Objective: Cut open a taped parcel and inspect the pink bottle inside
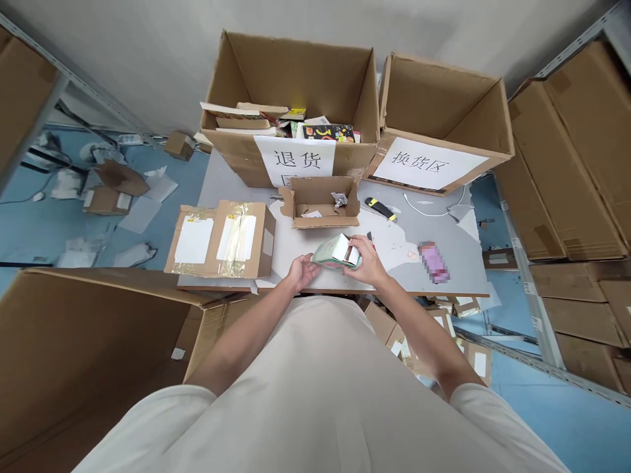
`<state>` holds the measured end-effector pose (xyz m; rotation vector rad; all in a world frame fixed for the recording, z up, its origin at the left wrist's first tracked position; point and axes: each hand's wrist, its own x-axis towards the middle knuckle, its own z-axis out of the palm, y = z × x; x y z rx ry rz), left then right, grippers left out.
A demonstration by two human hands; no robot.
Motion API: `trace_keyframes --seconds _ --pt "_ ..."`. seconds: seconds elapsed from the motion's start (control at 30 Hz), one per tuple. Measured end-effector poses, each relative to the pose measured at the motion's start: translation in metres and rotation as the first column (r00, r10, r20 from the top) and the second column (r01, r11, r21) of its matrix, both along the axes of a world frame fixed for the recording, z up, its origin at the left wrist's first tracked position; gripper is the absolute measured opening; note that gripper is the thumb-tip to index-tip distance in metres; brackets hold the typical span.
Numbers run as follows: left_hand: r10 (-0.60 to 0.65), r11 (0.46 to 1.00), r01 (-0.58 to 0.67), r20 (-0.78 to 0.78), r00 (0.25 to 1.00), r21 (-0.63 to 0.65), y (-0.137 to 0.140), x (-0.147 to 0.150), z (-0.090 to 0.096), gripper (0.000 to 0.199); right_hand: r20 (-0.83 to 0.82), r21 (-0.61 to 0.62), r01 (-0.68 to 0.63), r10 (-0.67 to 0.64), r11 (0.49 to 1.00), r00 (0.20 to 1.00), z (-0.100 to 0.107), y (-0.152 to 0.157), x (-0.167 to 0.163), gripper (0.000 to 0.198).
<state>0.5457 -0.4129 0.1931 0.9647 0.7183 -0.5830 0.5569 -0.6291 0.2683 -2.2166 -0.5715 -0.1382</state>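
Observation:
Near the table's front edge, a small pale green and white package (331, 251) is between my two hands. My right hand (366, 261) is closed around its white end, thumb and fingers on either side. The fingers of my left hand (302, 271) pinch the green left end. Whether the package is a box or a set of cards in a sleeve is too small to tell. Just behind it stands a small opened carton (325, 222) with a crumpled clear plastic piece (340, 199) and a white paper scrap inside.
A black and yellow box cutter (380, 209) and a blurred pink object (434, 263) lie on the right. Two taped cartons (241, 240) stand left. Behind are a large labelled box (236, 154) of books and another labelled box (444, 125). A deep carton (93, 328) flanks me.

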Motion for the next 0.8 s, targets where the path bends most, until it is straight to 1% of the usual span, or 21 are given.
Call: trace_keyframes --seconds 0.1,0.17,0.2,0.23,0.27,0.3,0.33,0.37,0.4,0.43,0.47,0.5,0.57,0.67,0.73,0.8 --pt "-0.043 0.993 0.044 -0.018 0.999 0.113 0.0 0.001 -0.009 0.026 0.001 -0.049 -0.068 0.068 0.997 0.998 -0.015 0.011 0.0 0.057" --pt "-0.053 0.981 0.052 0.004 0.999 0.186 0.003 -0.002 -0.009 0.03 -0.019 -0.08 -0.12 0.119 0.99 0.993 -0.026 0.018 0.001 0.056" --pt "-0.065 0.973 0.053 0.044 0.997 0.226 0.006 -0.003 -0.006 0.036 -0.04 -0.103 -0.15 0.146 0.983 0.988 -0.031 0.021 0.001 0.055" --pt "-0.106 0.957 0.067 0.124 0.987 0.283 0.009 -0.004 -0.001 0.045 -0.066 -0.127 -0.179 0.172 0.976 0.983 -0.034 0.023 0.001 0.053" --pt "-0.19 0.928 0.094 0.239 0.952 0.361 0.012 -0.004 0.005 0.058 -0.093 -0.145 -0.207 0.195 0.967 0.976 -0.037 0.025 0.002 0.052" --pt "-0.311 0.881 0.122 0.364 0.878 0.458 0.015 -0.003 0.013 0.071 -0.117 -0.156 -0.233 0.216 0.96 0.969 -0.038 0.026 0.003 0.051" --pt "-0.45 0.815 0.136 0.469 0.759 0.563 0.017 -0.001 0.02 0.083 -0.138 -0.159 -0.259 0.238 0.953 0.961 -0.038 0.027 0.003 0.051" --pt "-0.58 0.742 0.129 0.533 0.616 0.658 0.018 0.001 0.027 0.089 -0.154 -0.155 -0.285 0.262 0.946 0.953 -0.037 0.027 0.004 0.051" --pt "-0.675 0.678 0.111 0.556 0.485 0.726 0.018 0.004 0.033 0.089 -0.167 -0.144 -0.31 0.286 0.94 0.944 -0.036 0.026 0.004 0.051" --pt "-0.727 0.638 0.093 0.559 0.398 0.764 0.018 0.008 0.038 0.083 -0.178 -0.129 -0.331 0.306 0.935 0.935 -0.034 0.024 0.005 0.052" --pt "-0.756 0.615 0.082 0.557 0.344 0.784 0.016 0.011 0.042 0.075 -0.188 -0.111 -0.339 0.316 0.934 0.93 -0.032 0.023 0.004 0.053" --pt "-0.77 0.604 0.079 0.555 0.314 0.793 0.015 0.013 0.045 0.067 -0.199 -0.09 -0.335 0.313 0.938 0.929 -0.03 0.021 0.004 0.055" --pt "-0.774 0.607 0.094 0.561 0.293 0.789 0.012 0.016 0.047 0.057 -0.219 -0.043 -0.294 0.278 0.955 0.935 -0.026 0.019 0.0 0.056" --pt "-0.771 0.614 0.136 0.554 0.314 0.778 0.009 0.016 0.05 0.048 -0.236 0.05 -0.176 0.183 0.983 0.954 -0.023 0.018 -0.01 0.048" --pt "-0.767 0.615 0.157 0.539 0.348 0.773 0.008 0.016 0.053 0.046 -0.255 0.13 -0.073 0.105 0.989 0.961 -0.022 0.02 -0.018 0.041" --pt "-0.728 0.642 0.154 0.534 0.429 0.751 0.005 0.017 0.057 0.046 -0.294 0.206 0.026 0.036 0.978 0.955 -0.023 0.023 -0.026 0.034"
